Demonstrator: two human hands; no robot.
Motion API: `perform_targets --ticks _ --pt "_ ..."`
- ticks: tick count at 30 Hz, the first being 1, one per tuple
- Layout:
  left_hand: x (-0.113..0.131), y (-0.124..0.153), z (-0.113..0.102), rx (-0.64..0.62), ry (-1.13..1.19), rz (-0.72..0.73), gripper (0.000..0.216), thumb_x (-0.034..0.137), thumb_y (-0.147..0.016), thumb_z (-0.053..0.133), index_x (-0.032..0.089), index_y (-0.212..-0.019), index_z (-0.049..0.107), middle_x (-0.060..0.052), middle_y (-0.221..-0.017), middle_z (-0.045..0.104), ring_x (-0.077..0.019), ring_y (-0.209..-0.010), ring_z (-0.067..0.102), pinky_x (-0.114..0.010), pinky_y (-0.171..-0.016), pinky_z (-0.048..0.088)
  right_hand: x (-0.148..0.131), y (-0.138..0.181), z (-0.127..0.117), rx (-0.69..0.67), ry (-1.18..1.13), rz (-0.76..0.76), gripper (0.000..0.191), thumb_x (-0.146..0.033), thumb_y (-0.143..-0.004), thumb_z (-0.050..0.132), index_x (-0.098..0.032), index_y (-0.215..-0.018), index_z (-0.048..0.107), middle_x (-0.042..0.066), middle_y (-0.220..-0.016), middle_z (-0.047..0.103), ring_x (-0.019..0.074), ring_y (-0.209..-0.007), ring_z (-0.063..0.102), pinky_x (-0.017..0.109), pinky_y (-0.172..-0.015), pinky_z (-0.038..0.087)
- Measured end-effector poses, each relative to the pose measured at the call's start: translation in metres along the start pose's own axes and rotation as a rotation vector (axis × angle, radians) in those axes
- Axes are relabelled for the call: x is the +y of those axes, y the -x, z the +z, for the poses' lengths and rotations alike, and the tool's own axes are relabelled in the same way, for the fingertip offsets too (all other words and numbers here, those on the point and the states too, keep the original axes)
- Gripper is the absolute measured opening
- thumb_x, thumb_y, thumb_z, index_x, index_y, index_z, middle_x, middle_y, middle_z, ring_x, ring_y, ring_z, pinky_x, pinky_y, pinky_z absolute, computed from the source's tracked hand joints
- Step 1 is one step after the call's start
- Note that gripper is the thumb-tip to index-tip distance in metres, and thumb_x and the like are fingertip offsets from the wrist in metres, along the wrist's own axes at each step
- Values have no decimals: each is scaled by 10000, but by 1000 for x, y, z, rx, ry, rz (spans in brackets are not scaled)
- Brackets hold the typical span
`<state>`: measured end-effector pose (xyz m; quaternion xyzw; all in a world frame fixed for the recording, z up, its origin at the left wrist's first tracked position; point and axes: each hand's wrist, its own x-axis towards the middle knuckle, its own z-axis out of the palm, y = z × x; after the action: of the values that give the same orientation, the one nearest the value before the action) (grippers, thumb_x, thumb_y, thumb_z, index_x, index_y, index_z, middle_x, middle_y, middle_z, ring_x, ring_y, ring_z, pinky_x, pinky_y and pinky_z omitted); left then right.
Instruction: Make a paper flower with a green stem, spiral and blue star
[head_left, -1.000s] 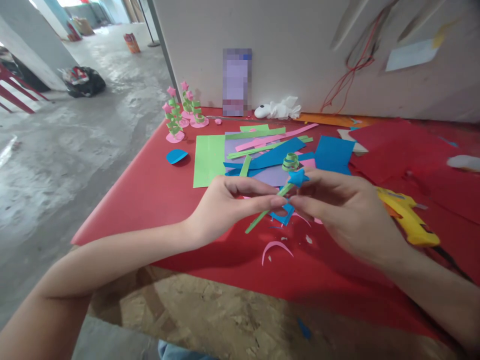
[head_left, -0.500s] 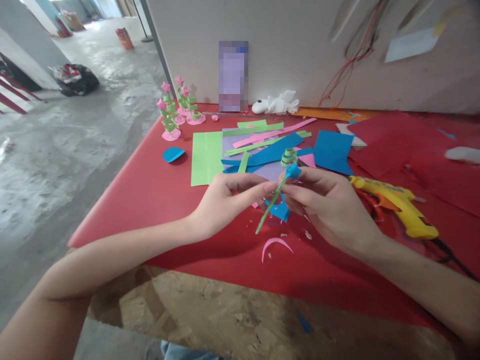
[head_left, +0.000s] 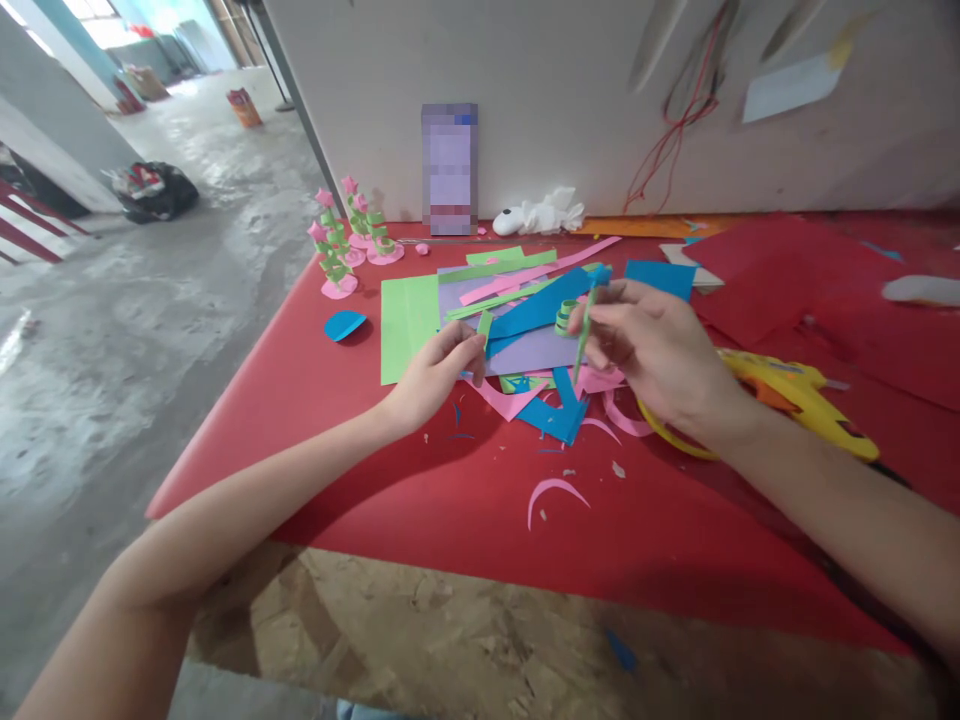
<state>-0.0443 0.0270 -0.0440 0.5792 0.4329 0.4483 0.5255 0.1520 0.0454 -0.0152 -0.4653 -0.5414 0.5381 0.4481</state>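
My right hand (head_left: 656, 345) pinches a green paper stem (head_left: 581, 350) that has a small blue paper star (head_left: 599, 276) at its top. The stem stands nearly upright between thumb and fingers. Lower and to the left, my left hand (head_left: 439, 372) has its fingers curled together beside the end of a short green strip (head_left: 485, 326); whether anything is in them is hidden. A coiled green paper strip (head_left: 565, 318) rests among the papers by my right fingertips. Farther left lies a blue paper disc (head_left: 345, 325), slightly bent.
Pink star flowers (head_left: 339, 285) on round bases stand at the back left. Green sheets (head_left: 409, 330), blue pieces and pink scraps (head_left: 556, 490) cover mid-table. A yellow glue gun (head_left: 814, 400) lies right, partly behind my forearm. A phone (head_left: 450, 170) leans against the wall.
My left hand has let go of the green stem and moved left and away from it. My right hand has lifted the stem with the blue star up and slightly right, turning it more upright.
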Motion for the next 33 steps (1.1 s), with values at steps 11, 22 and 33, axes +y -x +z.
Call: perform_targets --ticks 11,22,33 --pt "-21 -2 2 -38 107 0 235 177 -910 309 180 -681 362 65 -585 411 -61 -526 468 -255 -648 376 7 -37 -40 128 351 129 315 -353 -884 505 -117 -1089 538 74 -1048 558 128 -926 555 321 -807 510" --pt "-31 3 3 -64 92 35 251 225 -890 420 179 -649 371 77 -517 385 -47 -470 367 -237 -555 311 19 -44 -42 116 486 146 344 -368 -888 495 -124 -1129 523 82 -1084 550 138 -955 552 338 -828 507" --pt "18 25 20 -173 345 14 321 322 -902 412 194 -622 321 56 -552 313 -61 -476 362 -256 -572 383 30 -41 -38 47 660 50 282 -354 -885 503 -121 -1036 552 48 -936 571 89 -799 549 256 -705 513"
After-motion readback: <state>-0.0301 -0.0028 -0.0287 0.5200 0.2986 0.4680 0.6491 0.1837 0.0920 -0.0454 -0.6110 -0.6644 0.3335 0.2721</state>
